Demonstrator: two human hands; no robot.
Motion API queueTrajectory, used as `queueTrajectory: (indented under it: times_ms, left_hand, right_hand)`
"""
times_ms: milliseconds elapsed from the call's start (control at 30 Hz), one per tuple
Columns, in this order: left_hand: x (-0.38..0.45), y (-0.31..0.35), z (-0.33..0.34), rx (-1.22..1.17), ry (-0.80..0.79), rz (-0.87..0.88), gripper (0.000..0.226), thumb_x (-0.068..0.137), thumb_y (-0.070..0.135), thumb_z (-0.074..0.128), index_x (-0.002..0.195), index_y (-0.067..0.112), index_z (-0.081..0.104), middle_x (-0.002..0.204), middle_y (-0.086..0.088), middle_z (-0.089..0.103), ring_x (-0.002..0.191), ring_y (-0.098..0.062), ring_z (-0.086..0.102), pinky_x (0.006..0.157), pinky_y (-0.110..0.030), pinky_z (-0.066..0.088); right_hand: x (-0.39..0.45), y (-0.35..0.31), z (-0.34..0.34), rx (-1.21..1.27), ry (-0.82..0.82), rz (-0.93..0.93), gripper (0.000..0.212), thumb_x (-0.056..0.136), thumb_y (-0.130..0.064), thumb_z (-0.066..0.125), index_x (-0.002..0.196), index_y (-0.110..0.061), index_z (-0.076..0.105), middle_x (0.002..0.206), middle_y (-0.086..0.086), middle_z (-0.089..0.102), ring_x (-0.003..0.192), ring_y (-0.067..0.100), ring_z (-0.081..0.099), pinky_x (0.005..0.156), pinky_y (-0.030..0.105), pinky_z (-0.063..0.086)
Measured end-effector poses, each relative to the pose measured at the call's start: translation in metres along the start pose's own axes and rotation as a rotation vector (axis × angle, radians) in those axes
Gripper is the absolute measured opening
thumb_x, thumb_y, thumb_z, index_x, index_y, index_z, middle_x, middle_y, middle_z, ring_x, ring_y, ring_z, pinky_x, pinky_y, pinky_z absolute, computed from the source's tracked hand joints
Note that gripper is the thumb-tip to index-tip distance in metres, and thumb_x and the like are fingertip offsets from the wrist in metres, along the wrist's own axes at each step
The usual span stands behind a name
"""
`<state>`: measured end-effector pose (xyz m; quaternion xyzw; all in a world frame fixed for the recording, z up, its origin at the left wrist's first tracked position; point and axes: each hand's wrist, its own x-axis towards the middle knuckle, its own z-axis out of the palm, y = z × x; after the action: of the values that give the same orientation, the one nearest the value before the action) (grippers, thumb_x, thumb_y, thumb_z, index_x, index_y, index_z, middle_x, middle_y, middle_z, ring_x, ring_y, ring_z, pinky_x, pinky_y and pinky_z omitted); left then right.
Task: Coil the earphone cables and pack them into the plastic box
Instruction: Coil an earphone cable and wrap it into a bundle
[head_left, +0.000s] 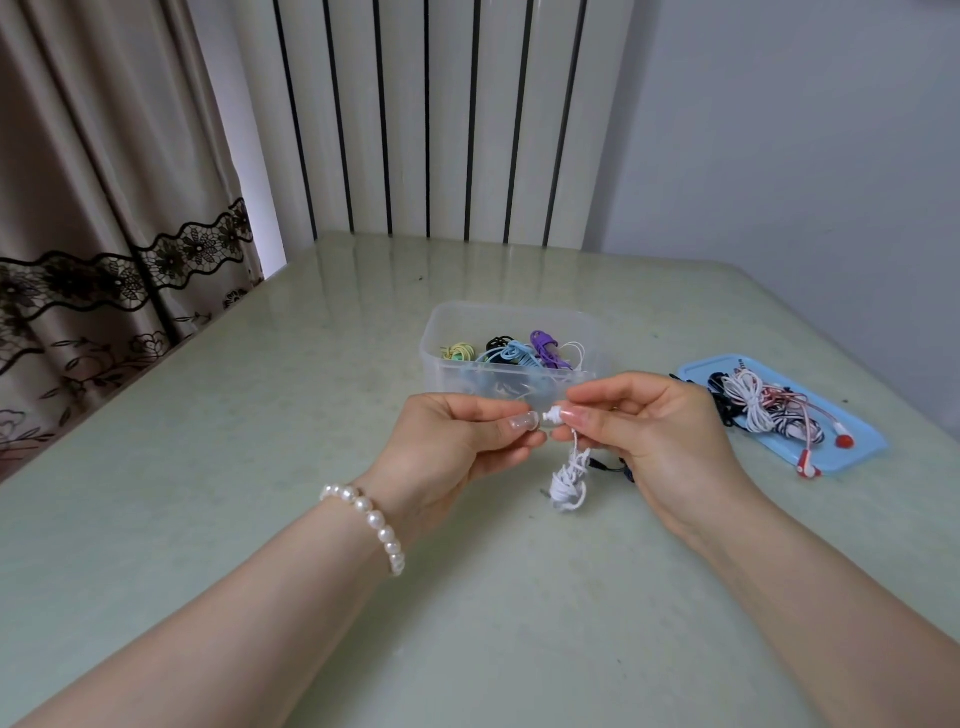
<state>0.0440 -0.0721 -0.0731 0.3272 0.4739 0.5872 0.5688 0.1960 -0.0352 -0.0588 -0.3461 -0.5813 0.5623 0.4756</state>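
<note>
While raised above the table (260, 415), left hand (457, 441) and right hand (654, 431), fingers pinching white earphone (551, 415).

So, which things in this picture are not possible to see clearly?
- Head view: the left hand curls over whatever its fingertips pinch; it may be a clear eartip.
- The right hand covers the upper part of the coiled white earphone cable.
- A dark cable disappears behind that hand.
- The clear plastic box's cloudy wall blurs its lower contents.

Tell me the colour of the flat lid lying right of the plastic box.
Light blue flat plastic lid, clearest in the head view.
</note>
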Motion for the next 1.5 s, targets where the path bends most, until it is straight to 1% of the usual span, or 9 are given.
queueTrajectory:
  times_ms: [300, 433, 567, 767, 967, 1133, 1333, 1400, 1500]
  left_hand:
    - [0.0, -0.002, 0.004, -0.009, -0.001, 0.015, 0.011, 0.076, -0.012, 0.059, 0.078, -0.004, 0.067, 0.07, -0.014, 0.071, 0.064, -0.018, 0.069, 0.062, -0.021, 0.057]
    - [-0.001, -0.003, 0.004, -0.009, 0.001, 0.018, 0.011, 0.077, -0.012, 0.059, 0.079, -0.005, 0.067, 0.068, -0.013, 0.071, 0.062, -0.017, 0.069, 0.06, -0.02, 0.056]
    - [-0.002, -0.003, 0.005, -0.012, -0.001, 0.018, 0.01, 0.077, -0.012, 0.059, 0.08, -0.005, 0.066, 0.07, -0.014, 0.071, 0.063, -0.017, 0.069, 0.061, -0.021, 0.057]
    - [-0.002, -0.003, 0.005, -0.01, -0.004, 0.02, 0.009, 0.078, -0.011, 0.059, 0.08, -0.005, 0.066, 0.07, -0.015, 0.07, 0.063, -0.018, 0.069, 0.061, -0.022, 0.057]
    - [-0.003, -0.003, 0.006, 0.006, -0.011, 0.015, 0.01, 0.078, -0.011, 0.059, 0.08, -0.005, 0.066, 0.069, -0.015, 0.07, 0.064, -0.019, 0.07, 0.062, -0.023, 0.058]
    - [-0.004, -0.002, 0.006, 0.022, -0.016, 0.018, 0.01, 0.078, -0.011, 0.058, 0.077, -0.005, 0.066, 0.069, -0.014, 0.07, 0.064, -0.019, 0.07, 0.065, -0.024, 0.057]
    - [-0.004, -0.003, 0.007, 0.022, -0.026, 0.008, 0.01, 0.078, -0.01, 0.059, 0.077, -0.004, 0.067, 0.073, -0.016, 0.071, 0.067, -0.02, 0.07, 0.065, -0.024, 0.058]
    - [-0.004, -0.003, 0.008, -0.03, -0.037, -0.02, 0.01, 0.08, -0.01, 0.057, 0.081, -0.005, 0.067, 0.076, -0.017, 0.071, 0.068, -0.02, 0.071, 0.065, -0.024, 0.058]
    - [-0.005, -0.003, 0.009, -0.166, -0.05, -0.093, 0.012, 0.084, -0.008, 0.052, 0.087, -0.005, 0.064, 0.08, -0.018, 0.071, 0.07, -0.021, 0.071, 0.067, -0.026, 0.058]
  right_hand:
    - [-0.001, 0.0, 0.003, -0.14, 0.036, -0.104, 0.016, 0.066, 0.014, 0.07, 0.066, -0.002, 0.065, 0.057, 0.003, 0.067, 0.048, 0.011, 0.063, 0.048, 0.012, 0.045]
    - [-0.001, 0.002, 0.002, -0.17, 0.031, -0.113, 0.019, 0.065, 0.013, 0.071, 0.064, -0.005, 0.065, 0.057, 0.003, 0.067, 0.05, 0.014, 0.064, 0.053, 0.016, 0.05]
    - [0.001, 0.005, 0.002, -0.213, 0.064, -0.119, 0.022, 0.064, 0.012, 0.072, 0.062, -0.009, 0.066, 0.06, 0.008, 0.068, 0.055, 0.019, 0.064, 0.062, 0.026, 0.054]
    - [0.001, 0.006, 0.002, -0.25, 0.071, -0.119, 0.023, 0.064, 0.01, 0.074, 0.061, -0.011, 0.066, 0.052, -0.003, 0.065, 0.049, 0.007, 0.057, 0.053, 0.013, 0.048]
    - [0.001, 0.005, 0.001, -0.278, 0.077, -0.104, 0.021, 0.064, 0.008, 0.075, 0.06, -0.01, 0.066, 0.057, 0.01, 0.064, 0.052, 0.014, 0.056, 0.052, 0.016, 0.047]
    - [0.002, 0.005, 0.001, -0.298, 0.089, -0.09, 0.023, 0.063, 0.009, 0.075, 0.059, -0.011, 0.066, 0.049, -0.003, 0.063, 0.05, 0.011, 0.057, 0.052, 0.015, 0.048]
    - [0.003, 0.01, 0.002, -0.348, 0.139, -0.115, 0.028, 0.063, 0.007, 0.077, 0.055, -0.017, 0.065, 0.048, -0.004, 0.062, 0.049, 0.011, 0.057, 0.052, 0.017, 0.048]
    - [0.003, 0.012, 0.003, -0.361, 0.162, -0.153, 0.03, 0.064, 0.006, 0.077, 0.055, -0.019, 0.064, 0.049, -0.006, 0.064, 0.05, 0.009, 0.058, 0.056, 0.018, 0.049]
    - [0.0, 0.014, 0.005, -0.388, 0.17, -0.23, 0.03, 0.067, 0.005, 0.074, 0.057, -0.021, 0.064, 0.054, -0.011, 0.066, 0.051, 0.002, 0.059, 0.056, 0.012, 0.046]
